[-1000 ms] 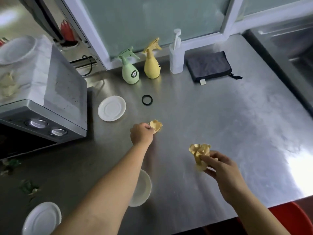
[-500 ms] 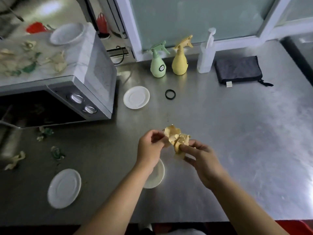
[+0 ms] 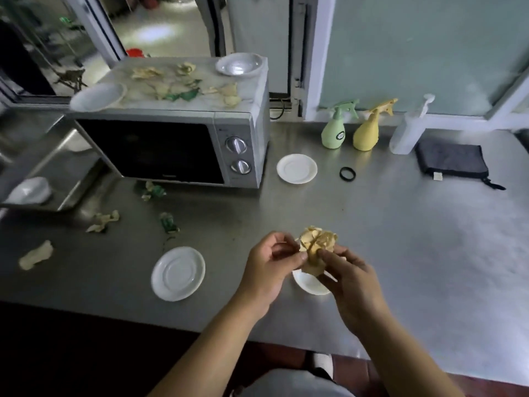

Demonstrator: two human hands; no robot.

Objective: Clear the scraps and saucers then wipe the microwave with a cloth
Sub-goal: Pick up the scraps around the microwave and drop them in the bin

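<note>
Both hands hold a bunch of yellow paper scraps (image 3: 317, 244) above a white saucer (image 3: 310, 283) near the counter's front edge. My left hand (image 3: 273, 260) pinches the bunch from the left and my right hand (image 3: 347, 275) pinches it from the right. The microwave (image 3: 183, 144) stands at the back left, its top strewn with yellow and green scraps (image 3: 183, 87) and two saucers (image 3: 239, 63), (image 3: 98, 96). More saucers lie on the counter (image 3: 178, 273), (image 3: 296, 168). A dark grey cloth (image 3: 452, 160) lies at the right.
Loose scraps (image 3: 36, 255), (image 3: 103, 221), (image 3: 169, 222), (image 3: 153, 191) litter the steel counter left of my hands. A green spray bottle (image 3: 334, 133), a yellow one (image 3: 367, 133), a pump bottle (image 3: 408, 130) and a black ring (image 3: 347, 173) stand behind. A sink (image 3: 43, 167) with a saucer is at far left.
My hands came together from apart, joining the two yellow scraps into one bunch. The view swung left, bringing the whole microwave and the sink into sight.
</note>
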